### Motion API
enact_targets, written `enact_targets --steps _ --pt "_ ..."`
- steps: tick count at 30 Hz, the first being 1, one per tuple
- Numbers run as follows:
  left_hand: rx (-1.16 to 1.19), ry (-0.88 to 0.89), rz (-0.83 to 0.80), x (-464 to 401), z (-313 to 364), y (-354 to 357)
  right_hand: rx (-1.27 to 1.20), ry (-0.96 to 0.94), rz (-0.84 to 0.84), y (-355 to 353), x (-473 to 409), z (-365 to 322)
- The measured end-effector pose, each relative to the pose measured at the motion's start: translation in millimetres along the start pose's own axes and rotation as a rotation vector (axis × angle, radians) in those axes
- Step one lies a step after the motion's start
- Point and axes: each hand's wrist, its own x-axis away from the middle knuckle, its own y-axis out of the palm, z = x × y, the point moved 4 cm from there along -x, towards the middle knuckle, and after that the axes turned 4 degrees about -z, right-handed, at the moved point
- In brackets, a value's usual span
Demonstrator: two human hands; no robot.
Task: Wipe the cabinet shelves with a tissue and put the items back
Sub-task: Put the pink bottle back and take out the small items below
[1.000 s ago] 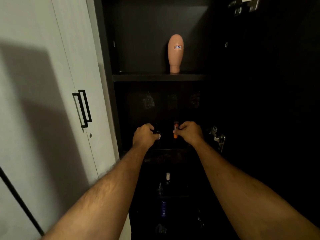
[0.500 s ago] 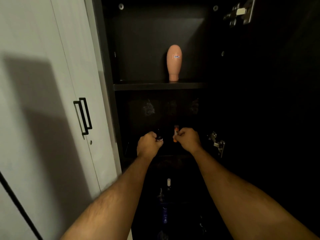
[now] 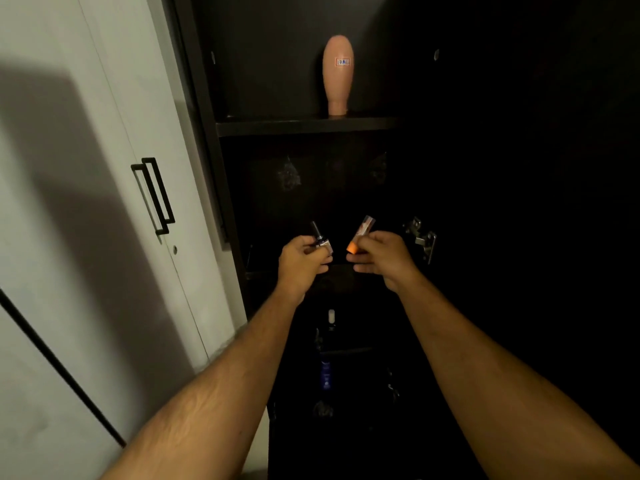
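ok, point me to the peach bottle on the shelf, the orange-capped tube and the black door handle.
peach plastic bottle (image 3: 337, 69): head view, mid body.
small orange-capped tube (image 3: 360, 233): head view, tube middle above right hand.
black metal door handle (image 3: 154, 195): head view, bar middle.

Your cabinet (image 3: 207, 140) is dark inside and stands open, its interior dim. On its upper shelf (image 3: 304, 126) one peach-coloured tube (image 3: 338, 74) stands inverted on its cap, a small label near the top. In front of the shelf below, you hold two small items tilted apart: a dark-capped bottle (image 3: 320, 237) with a pale body on your left, and an orange-tipped tube (image 3: 360, 235) on your right. Bottles stand lower down, too dark to tell.
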Motion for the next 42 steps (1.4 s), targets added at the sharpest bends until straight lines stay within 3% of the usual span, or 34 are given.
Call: enact_targets --steps 8,17,27,37,42 --pt "0.016 -0.083 -0.066 47 -43 17 -0.027 0.079 0.024 -25 52 40" --pt "-0.097 -0.187 -0.04 118 -92 17 0.144 0.199 0.033 -50 105 99" --pt "-0.238 -0.396 0.027 285 -172 5 0.317 0.41 -0.178 -62 219 206" --pt "-0.28 -0.442 0.028 398 -187 3 0.328 0.464 -0.272 -78 331 270" --pt "-0.275 -0.477 -0.007 444 -188 16 0.309 0.478 -0.197 -88 388 272"
